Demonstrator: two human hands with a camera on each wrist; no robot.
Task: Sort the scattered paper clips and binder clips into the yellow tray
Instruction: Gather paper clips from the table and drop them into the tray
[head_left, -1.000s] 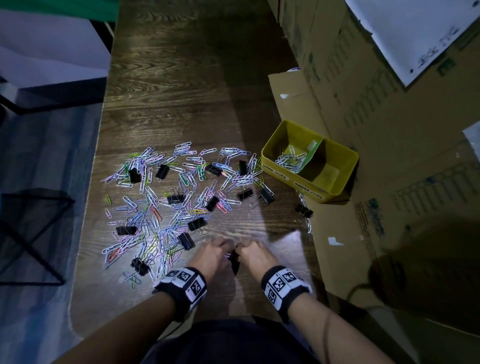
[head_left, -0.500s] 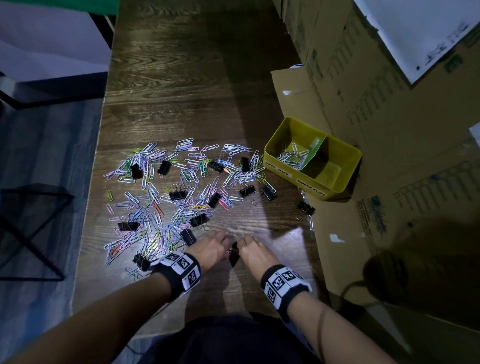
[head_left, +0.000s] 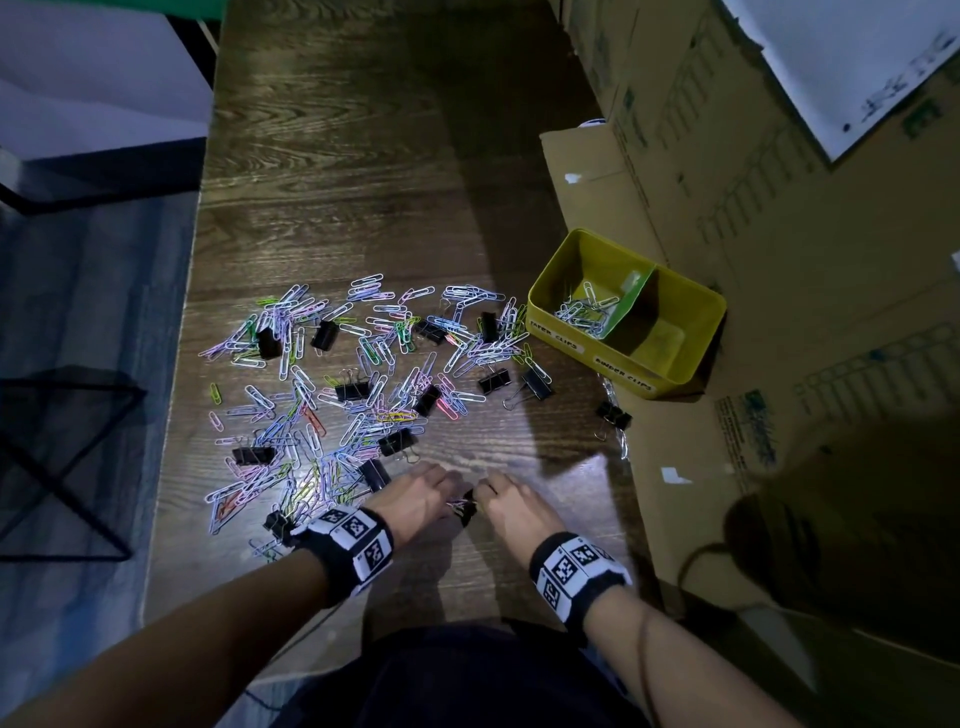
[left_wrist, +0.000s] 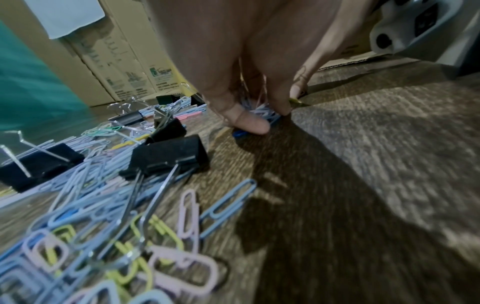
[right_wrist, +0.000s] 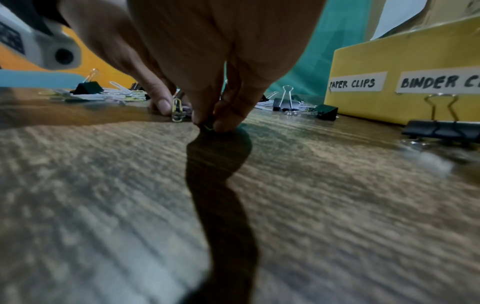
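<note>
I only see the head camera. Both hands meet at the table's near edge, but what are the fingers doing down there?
Observer: The left wrist view shows the left hand gripping a bunch of pale paper clips against the table.
Operator: And the other one?
Observer: In the right wrist view, the right hand pinches one yellowish paper clip between thumb and fingertip, right at the tabletop.

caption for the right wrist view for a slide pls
Right hand pinches a yellow paper clip off the wooden table, beside the labelled yellow tray.
</note>
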